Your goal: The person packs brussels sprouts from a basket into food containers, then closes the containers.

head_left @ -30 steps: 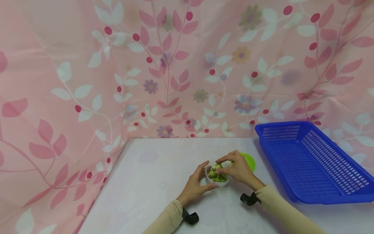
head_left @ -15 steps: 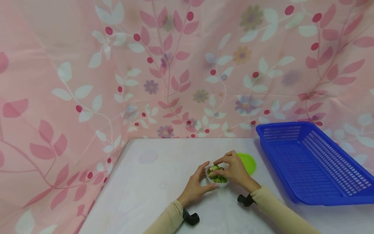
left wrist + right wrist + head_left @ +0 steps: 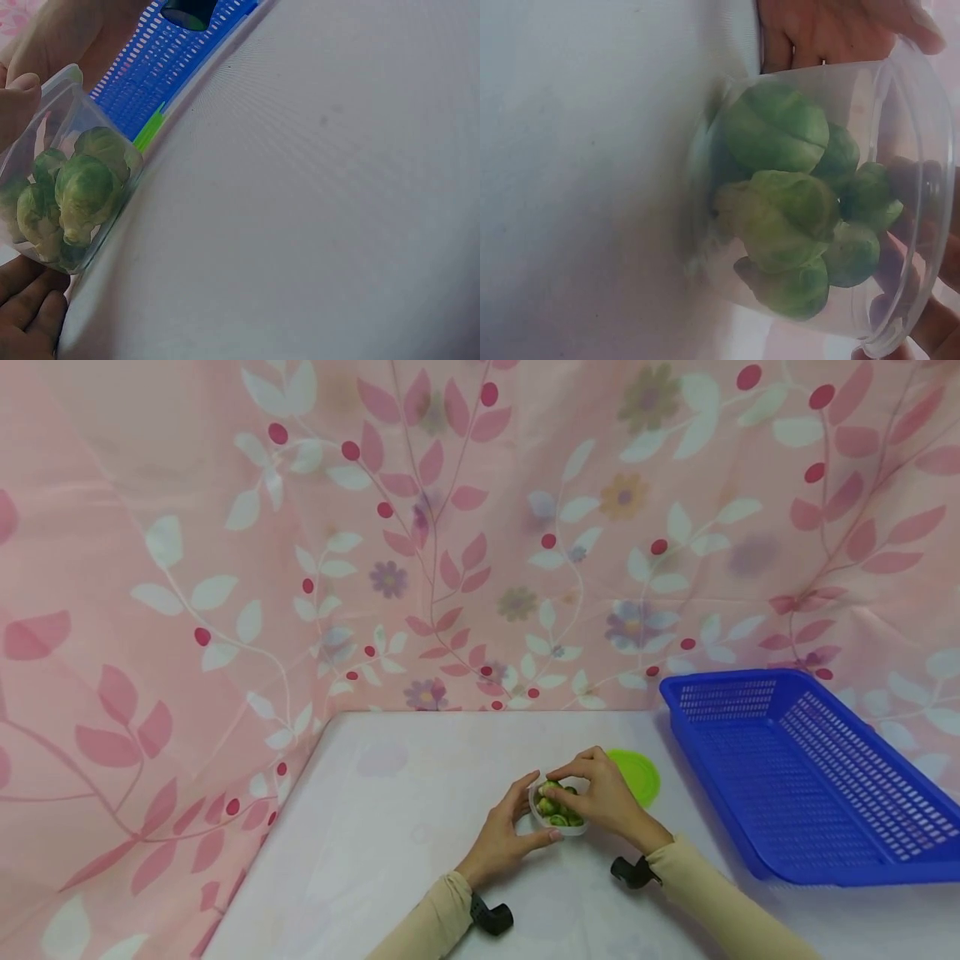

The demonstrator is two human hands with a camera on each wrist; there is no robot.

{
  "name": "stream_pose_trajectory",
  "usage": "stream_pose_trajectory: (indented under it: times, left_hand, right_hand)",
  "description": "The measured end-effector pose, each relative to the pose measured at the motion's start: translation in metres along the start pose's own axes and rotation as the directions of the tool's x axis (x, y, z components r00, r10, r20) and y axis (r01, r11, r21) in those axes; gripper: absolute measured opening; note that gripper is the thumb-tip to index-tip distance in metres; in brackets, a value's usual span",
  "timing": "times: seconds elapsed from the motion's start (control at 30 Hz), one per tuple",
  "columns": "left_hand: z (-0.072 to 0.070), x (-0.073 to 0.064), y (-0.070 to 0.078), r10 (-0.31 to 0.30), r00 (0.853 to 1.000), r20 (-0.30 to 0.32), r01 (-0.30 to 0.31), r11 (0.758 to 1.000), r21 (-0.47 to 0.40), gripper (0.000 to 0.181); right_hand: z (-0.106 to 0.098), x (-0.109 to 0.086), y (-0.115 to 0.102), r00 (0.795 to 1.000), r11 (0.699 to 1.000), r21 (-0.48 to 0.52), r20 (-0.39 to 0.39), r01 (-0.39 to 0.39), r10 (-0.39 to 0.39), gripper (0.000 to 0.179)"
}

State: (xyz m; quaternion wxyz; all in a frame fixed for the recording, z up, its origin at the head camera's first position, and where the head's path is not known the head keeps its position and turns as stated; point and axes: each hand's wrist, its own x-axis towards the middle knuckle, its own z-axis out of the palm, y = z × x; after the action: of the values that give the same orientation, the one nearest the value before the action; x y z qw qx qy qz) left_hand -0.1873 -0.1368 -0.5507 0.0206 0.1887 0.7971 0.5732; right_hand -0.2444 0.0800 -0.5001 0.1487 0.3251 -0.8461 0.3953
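A small clear plastic tub [image 3: 573, 831] of green Brussels sprouts [image 3: 558, 820] stands on the white table. My left hand [image 3: 501, 835] grips it, thumb on the near side and fingers along the left and far side. At the tub's mouth, my right hand [image 3: 606, 793] pinches a Brussels sprout [image 3: 550, 787] between thumb and fingers. Through the tub wall [image 3: 124, 169] in the left wrist view, several sprouts [image 3: 86, 191] lie piled. The right wrist view shows the tub close up, with heaped sprouts [image 3: 787, 217] and fingers behind the wall.
A bright green round lid [image 3: 639, 779] lies just behind my right hand. To the right stands a large blue perforated basket [image 3: 806, 777]. Pink floral cloth [image 3: 450, 552] hangs behind the table [image 3: 390, 827].
My right hand has shifted slightly left over the tub, along with its fingertips on the sprout. The left hand stays around the tub.
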Motion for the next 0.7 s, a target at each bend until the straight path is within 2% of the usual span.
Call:
stream_pose_trajectory:
  times: [0.17, 0.3, 0.37, 0.5, 0.6, 0.7]
  left_hand:
    - [0.0004, -0.0004, -0.0012, 0.009, 1.000, -0.001, -0.009, 1.000, -0.012, 0.091]
    - [-0.0001, 0.0001, -0.0012, 0.009, 1.000, 0.000, -0.009, 1.000, -0.016, 0.091]
    - [-0.0004, 0.0003, -0.0007, 0.008, 1.000, -0.001, -0.008, 1.000, -0.014, 0.091]
    - [-0.0002, 0.0002, 0.0004, -0.002, 1.000, -0.001, 0.002, 1.000, -0.001, 0.091]
    - [0.0001, -0.0001, 0.0009, -0.005, 1.000, -0.002, 0.005, 1.000, 0.005, 0.090]
    - [0.0001, -0.0006, 0.0016, -0.014, 1.000, 0.001, 0.014, 1.000, -0.001, 0.090]
  right_hand:
    - [0.0016, 0.0006, -0.0009, 1.000, 1.000, -0.026, 0.005, -0.002, 0.002, 0.021]
    - [0.0038, 0.0021, 0.0000, 0.998, 0.995, -0.085, -0.019, 0.056, -0.057, 0.022]
    - [0.0050, 0.0033, 0.0006, 0.993, 0.985, -0.141, -0.033, 0.104, -0.110, 0.023]
    - [0.0068, 0.0052, 0.0015, 0.977, 0.945, -0.262, -0.035, 0.193, -0.209, 0.029]
    - [0.0071, 0.0044, 0.0010, 0.973, 0.932, -0.297, -0.033, 0.209, -0.229, 0.038]
    - [0.0072, 0.0018, -0.0005, 0.974, 0.937, -0.290, -0.053, 0.196, -0.220, 0.041]
